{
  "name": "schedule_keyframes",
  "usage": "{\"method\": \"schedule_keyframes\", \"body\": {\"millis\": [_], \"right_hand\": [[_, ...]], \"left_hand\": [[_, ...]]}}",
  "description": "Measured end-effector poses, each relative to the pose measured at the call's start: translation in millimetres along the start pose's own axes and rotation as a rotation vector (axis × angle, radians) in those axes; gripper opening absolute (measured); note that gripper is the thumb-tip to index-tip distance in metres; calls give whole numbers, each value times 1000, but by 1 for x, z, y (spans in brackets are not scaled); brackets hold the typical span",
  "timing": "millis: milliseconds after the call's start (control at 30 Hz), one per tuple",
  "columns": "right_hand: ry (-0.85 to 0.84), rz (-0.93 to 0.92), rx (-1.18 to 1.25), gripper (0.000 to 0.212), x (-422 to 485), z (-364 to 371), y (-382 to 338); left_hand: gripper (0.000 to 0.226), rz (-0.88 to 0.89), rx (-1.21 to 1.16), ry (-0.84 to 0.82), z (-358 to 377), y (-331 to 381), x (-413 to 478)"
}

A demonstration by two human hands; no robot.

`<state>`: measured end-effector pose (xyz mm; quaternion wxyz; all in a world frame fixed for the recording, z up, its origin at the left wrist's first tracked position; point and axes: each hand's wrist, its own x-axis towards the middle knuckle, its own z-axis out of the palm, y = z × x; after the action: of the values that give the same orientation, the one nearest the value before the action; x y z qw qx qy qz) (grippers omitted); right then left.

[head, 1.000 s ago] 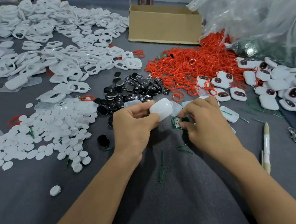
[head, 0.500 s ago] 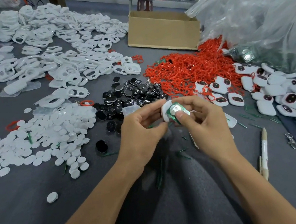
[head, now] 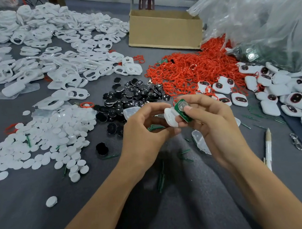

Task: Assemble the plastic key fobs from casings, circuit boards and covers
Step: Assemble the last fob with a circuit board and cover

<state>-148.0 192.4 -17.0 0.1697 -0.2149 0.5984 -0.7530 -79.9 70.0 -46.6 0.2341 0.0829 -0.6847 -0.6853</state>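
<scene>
"So, where is the circuit board (head: 183, 110) now?"

"Up off the grey table (head: 44, 218), at the centre of the view. 1 second ago the right hand (head: 212, 122) had it low, near the tabletop. Now that hand pinches the green board between thumb and fingers and tilts it against the white casing (head: 170, 117), touching the casing's 3 o'clock edge."

"And the left hand (head: 145, 134)?"

"It grips the casing between curled index finger and thumb. Before, the 2 parts were apart. Now they meet."

"Seated, then?"

"Not yet, I judge. The board stands tilted out of the shell, so pressing it flat is the step in hand. A cover comes after."

"What lies around?"

"A clear cover (head: 201, 142) sits just at 5 o'clock of the hands, with a pen (head: 267, 147) further out at 4. White discs (head: 42, 142) heap at 9 o'clock, black buttons (head: 130, 97) at 11 and red rings (head: 188, 69) at 1, with a cardboard box (head: 165, 30) beyond at 12. Closed fobs (head: 280, 91) spread at 3 o'clock, below a plastic bag (head: 267, 8)."
</scene>
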Motion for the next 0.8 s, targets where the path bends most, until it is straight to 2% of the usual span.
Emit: {"method": "schedule_keyframes", "body": {"millis": [200, 333, 667, 800], "right_hand": [[-4, 66, 157, 15, 0, -3, -5], [-45, 15, 33, 16, -2, -4, -6], [-58, -87, -154, 26, -2, -3, -7], [-110, -131, -242, 14, -3, -5, -10]], "left_hand": [[41, 72, -33, -16, 4, 3, -1], [44, 96, -155, -70, 7, 2, -3], [42, 161, -130, -30, 5, -3, 0], [40, 208, -58, 11, 4, -2, -2]]}}
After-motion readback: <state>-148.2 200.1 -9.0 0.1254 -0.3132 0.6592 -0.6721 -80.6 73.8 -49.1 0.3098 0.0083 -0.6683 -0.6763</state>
